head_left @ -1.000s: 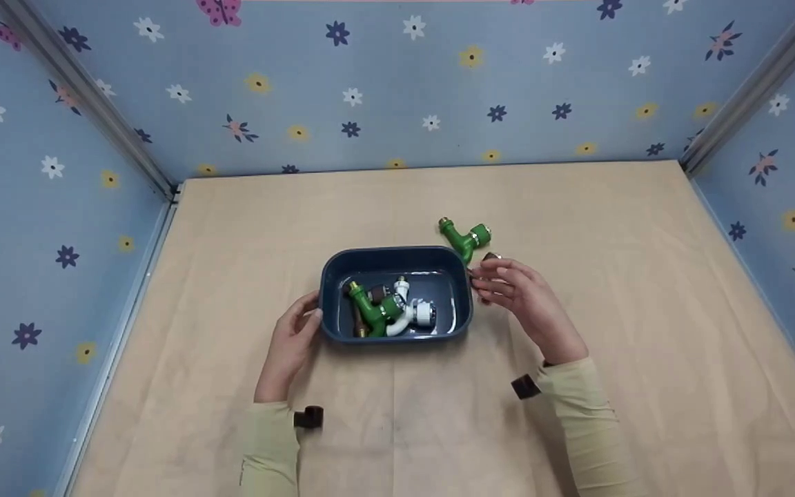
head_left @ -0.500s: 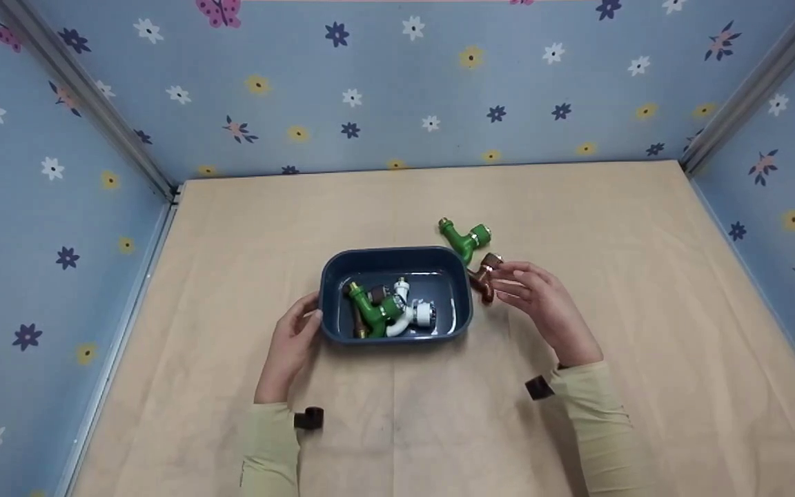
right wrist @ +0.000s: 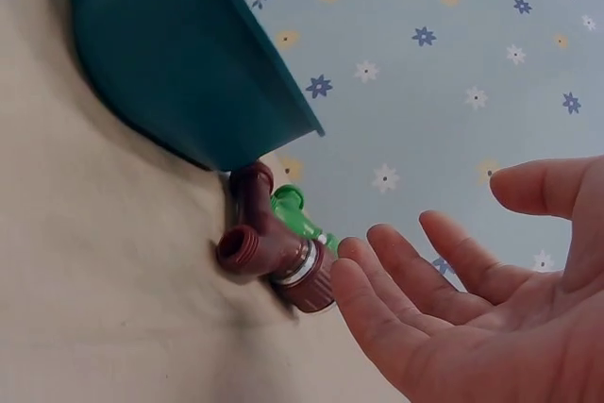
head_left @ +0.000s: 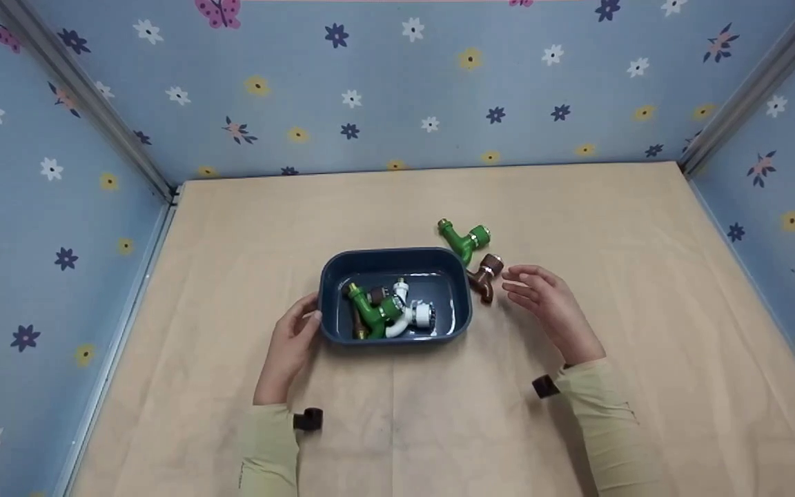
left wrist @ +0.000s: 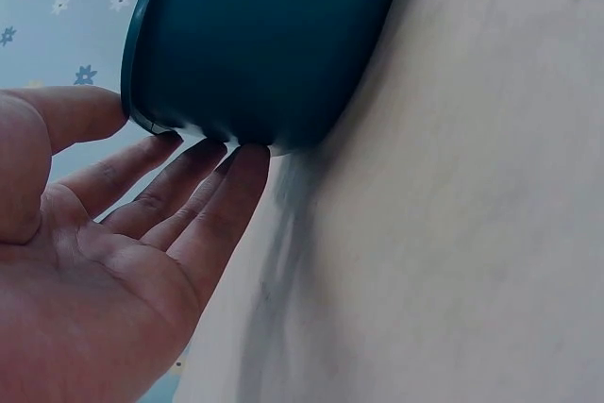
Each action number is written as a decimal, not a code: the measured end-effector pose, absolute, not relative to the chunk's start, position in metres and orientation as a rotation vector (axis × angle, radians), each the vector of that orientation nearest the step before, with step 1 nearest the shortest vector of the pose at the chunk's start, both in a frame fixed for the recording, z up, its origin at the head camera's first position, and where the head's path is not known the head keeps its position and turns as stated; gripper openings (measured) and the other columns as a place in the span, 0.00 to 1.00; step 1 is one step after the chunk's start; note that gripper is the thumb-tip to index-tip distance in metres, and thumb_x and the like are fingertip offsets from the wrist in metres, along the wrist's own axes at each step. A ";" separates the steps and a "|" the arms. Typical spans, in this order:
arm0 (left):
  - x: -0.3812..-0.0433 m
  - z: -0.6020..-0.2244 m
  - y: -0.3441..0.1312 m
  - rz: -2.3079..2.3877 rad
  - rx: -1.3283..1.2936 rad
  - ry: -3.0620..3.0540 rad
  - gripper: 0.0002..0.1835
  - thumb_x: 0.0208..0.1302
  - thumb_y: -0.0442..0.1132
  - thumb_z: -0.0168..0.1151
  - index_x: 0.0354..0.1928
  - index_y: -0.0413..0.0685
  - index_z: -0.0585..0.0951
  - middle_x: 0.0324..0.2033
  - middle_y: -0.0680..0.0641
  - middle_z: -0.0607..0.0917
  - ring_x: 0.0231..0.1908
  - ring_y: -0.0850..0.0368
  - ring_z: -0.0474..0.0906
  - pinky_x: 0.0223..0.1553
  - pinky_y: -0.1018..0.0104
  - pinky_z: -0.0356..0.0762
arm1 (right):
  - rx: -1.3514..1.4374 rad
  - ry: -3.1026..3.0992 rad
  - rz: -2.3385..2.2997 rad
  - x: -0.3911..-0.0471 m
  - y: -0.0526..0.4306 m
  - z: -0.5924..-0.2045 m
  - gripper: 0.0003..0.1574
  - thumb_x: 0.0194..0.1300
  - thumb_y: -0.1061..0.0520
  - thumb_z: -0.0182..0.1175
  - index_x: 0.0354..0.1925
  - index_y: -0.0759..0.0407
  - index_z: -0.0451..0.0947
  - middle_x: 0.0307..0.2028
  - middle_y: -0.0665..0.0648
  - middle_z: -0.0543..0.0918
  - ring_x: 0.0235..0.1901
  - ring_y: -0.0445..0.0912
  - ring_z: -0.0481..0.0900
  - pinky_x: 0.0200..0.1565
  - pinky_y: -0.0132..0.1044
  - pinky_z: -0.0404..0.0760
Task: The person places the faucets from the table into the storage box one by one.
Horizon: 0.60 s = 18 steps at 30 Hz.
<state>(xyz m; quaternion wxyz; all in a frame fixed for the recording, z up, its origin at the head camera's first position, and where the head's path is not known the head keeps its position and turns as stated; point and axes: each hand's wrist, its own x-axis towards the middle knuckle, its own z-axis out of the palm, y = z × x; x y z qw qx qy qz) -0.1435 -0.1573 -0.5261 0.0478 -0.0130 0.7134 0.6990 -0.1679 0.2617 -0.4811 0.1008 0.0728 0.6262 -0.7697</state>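
Observation:
A dark blue rectangular tub point(head_left: 397, 252) stands on the table with a green tap point(head_left: 370, 314), a white tap point(head_left: 404, 319) and a brown tap point(head_left: 359, 321) lying in it. At its left end my left hand point(head_left: 294, 345) touches the outer wall with extended fingertips, the thumb point(left wrist: 90, 118) at the rim. Outside the right end lies another brown tap point(head_left: 486, 279), close against the tub, and behind it another green tap point(head_left: 465, 240). To the right of that brown tap, my right hand point(head_left: 555, 310) hovers with loosely spread fingers, holding nothing.
Beige cloth point(head_left: 266, 221) covers the table. Blue flowered panels point(head_left: 397, 83) rise behind it and along both sides, joined by grey metal posts point(head_left: 756, 83). A dark wrist camera point(head_left: 309, 419) sticks out from the left sleeve.
My right hand has drawn back to the right, away from the brown tap outside the tub, which now shows fully. The left hand and the tub have stayed put.

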 end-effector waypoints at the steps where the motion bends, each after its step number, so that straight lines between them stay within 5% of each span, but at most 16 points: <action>1: -0.143 -0.523 -0.157 2.135 -0.035 2.165 0.22 0.72 0.33 0.51 0.65 0.35 0.67 0.58 0.34 0.72 0.59 0.44 0.70 0.54 0.71 0.71 | 0.217 1.849 -2.282 -0.169 0.262 -0.482 0.23 0.74 0.61 0.45 0.59 0.77 0.62 0.60 0.75 0.66 0.60 0.64 0.68 0.62 0.52 0.65; 9: -0.137 -0.501 -0.153 2.096 -0.026 2.167 0.22 0.72 0.30 0.50 0.65 0.30 0.65 0.59 0.31 0.70 0.60 0.40 0.69 0.53 0.72 0.71 | 0.257 1.948 -2.224 -0.173 0.266 -0.490 0.21 0.71 0.63 0.48 0.57 0.77 0.65 0.53 0.65 0.74 0.58 0.60 0.71 0.62 0.51 0.65; 18: -0.135 -0.500 -0.153 2.106 -0.015 2.170 0.22 0.72 0.30 0.50 0.65 0.30 0.65 0.59 0.30 0.70 0.60 0.38 0.68 0.52 0.73 0.71 | 0.291 1.993 -2.143 -0.180 0.269 -0.494 0.23 0.69 0.65 0.52 0.59 0.76 0.65 0.53 0.71 0.73 0.55 0.60 0.73 0.61 0.53 0.66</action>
